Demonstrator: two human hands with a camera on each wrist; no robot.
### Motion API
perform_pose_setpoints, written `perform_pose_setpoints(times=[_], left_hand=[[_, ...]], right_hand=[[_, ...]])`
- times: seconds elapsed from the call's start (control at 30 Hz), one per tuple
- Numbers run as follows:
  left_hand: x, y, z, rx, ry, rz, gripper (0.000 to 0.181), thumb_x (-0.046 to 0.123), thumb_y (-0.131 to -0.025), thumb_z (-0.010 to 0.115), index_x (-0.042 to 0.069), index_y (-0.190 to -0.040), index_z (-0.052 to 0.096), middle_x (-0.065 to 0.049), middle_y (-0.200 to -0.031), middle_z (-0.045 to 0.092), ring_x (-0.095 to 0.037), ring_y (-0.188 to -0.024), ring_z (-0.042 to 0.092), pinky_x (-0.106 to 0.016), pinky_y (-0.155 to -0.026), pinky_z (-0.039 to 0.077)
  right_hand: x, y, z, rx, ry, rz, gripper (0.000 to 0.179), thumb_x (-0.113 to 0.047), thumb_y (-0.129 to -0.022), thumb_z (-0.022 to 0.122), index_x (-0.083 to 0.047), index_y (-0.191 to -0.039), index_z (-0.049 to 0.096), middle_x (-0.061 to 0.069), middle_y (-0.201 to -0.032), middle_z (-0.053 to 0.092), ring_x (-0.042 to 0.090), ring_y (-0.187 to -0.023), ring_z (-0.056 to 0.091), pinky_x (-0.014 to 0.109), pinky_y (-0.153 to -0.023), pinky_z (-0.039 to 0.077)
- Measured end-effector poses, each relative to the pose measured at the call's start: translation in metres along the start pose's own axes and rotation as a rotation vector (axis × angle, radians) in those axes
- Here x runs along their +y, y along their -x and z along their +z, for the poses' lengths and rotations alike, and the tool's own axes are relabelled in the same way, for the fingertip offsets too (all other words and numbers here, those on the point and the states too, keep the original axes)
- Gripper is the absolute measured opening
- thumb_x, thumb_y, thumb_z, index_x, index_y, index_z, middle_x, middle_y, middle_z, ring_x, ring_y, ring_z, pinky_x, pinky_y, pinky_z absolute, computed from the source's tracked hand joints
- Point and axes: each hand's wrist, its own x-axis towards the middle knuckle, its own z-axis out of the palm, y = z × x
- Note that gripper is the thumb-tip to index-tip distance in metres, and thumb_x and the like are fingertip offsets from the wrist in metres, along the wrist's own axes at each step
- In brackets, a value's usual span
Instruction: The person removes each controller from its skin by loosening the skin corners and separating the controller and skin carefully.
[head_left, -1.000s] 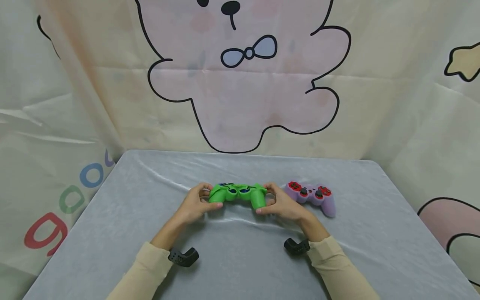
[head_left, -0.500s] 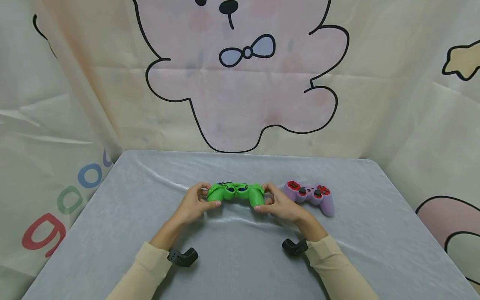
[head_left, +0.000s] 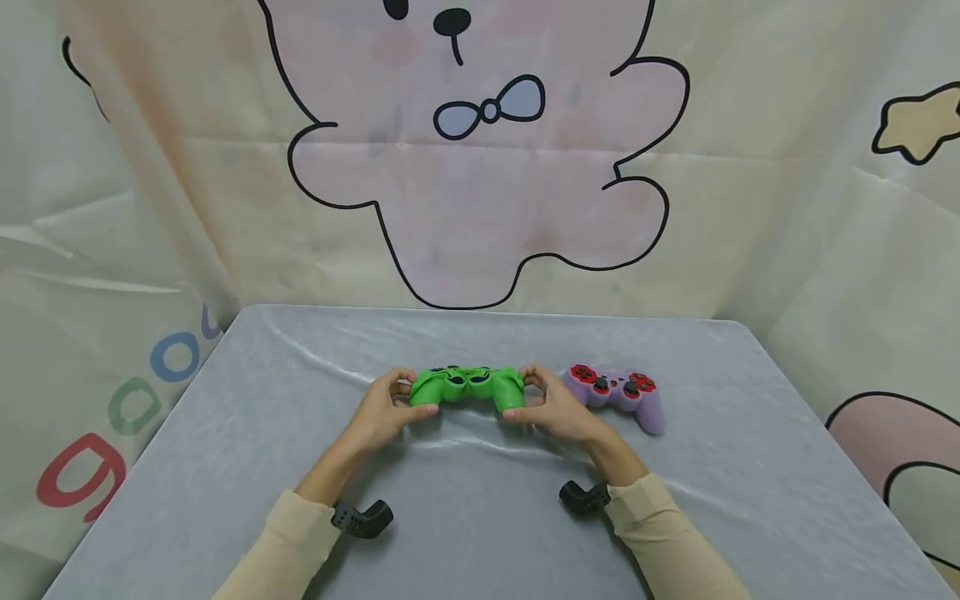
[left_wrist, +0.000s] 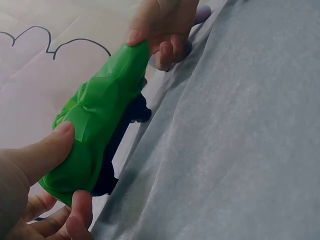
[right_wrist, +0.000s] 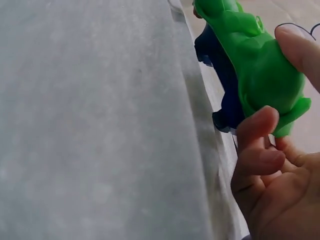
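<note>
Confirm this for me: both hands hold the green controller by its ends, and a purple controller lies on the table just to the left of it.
One detail is wrong: the side. In the head view the purple controller lies to the right of the green controller, beside the right hand. The rest stands: the left hand and right hand each hold one end, over the table.

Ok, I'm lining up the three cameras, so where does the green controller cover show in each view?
Head: green controller cover sits at centre on the grey table, between left hand and right hand.
Left wrist: it runs diagonally through the left half.
Right wrist: it fills the upper right.
Shared landmark: the dark blue controller body beneath the cover.
</note>
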Motion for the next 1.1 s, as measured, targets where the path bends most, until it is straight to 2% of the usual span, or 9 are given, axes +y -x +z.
perform_pose_setpoints(times=[0.17,0.4,0.7,1.0,1.1], left_hand=[[-0.0008,0.0009,-0.0003,0.007,-0.015,0.016,0.051,0.021,-0.086,0.081,0.004,-0.126,0.055,-0.024,-0.125,0.064,-0.026,-0.096,0.064,-0.028,-0.076,0.049],[-0.0019,0.0002,-0.0023,0.031,-0.036,0.04,0.047,0.019,-0.086,0.081,0.001,-0.122,0.056,-0.023,-0.12,0.064,-0.032,-0.11,0.063,-0.031,-0.081,0.05],[-0.0001,-0.0001,-0.004,0.026,-0.029,0.025,0.047,0.021,-0.085,0.081,0.002,-0.12,0.056,-0.022,-0.118,0.064,-0.029,-0.104,0.061,-0.029,-0.076,0.047],[0.0002,-0.0003,-0.0039,0.03,-0.004,0.022,0.048,0.018,-0.085,0.081,0.0,-0.122,0.056,-0.023,-0.117,0.064,-0.028,-0.1,0.062,-0.028,-0.075,0.047],[0.0007,-0.0003,-0.0037,0.025,0.0,0.023,0.048,0.018,-0.085,0.081,0.0,-0.121,0.056,-0.024,-0.117,0.064,-0.028,-0.101,0.062,-0.027,-0.075,0.047]], right_hand=[[0.0008,-0.0021,0.0023,0.045,0.026,0.004,0.057,-0.013,-0.083,0.081,-0.001,-0.126,0.046,0.028,-0.14,0.049,0.014,-0.077,0.066,0.025,-0.063,0.05],[0.001,-0.0035,0.0041,0.089,0.016,-0.005,0.05,-0.012,-0.081,0.082,-0.001,-0.121,0.054,0.025,-0.133,0.055,0.012,-0.067,0.065,0.024,-0.058,0.049],[0.0014,-0.0034,0.0039,0.114,0.062,-0.019,0.041,-0.013,-0.082,0.083,0.0,-0.114,0.059,0.022,-0.12,0.062,0.008,-0.057,0.053,0.026,-0.054,0.048],[0.0014,-0.0037,0.0057,0.092,0.042,-0.02,0.038,-0.012,-0.083,0.082,0.0,-0.111,0.059,0.019,-0.113,0.062,0.005,-0.054,0.05,0.023,-0.053,0.045],[0.0011,-0.0035,0.006,0.092,0.032,-0.019,0.038,-0.012,-0.084,0.08,0.0,-0.112,0.058,0.018,-0.115,0.061,0.006,-0.056,0.051,0.023,-0.053,0.045]])
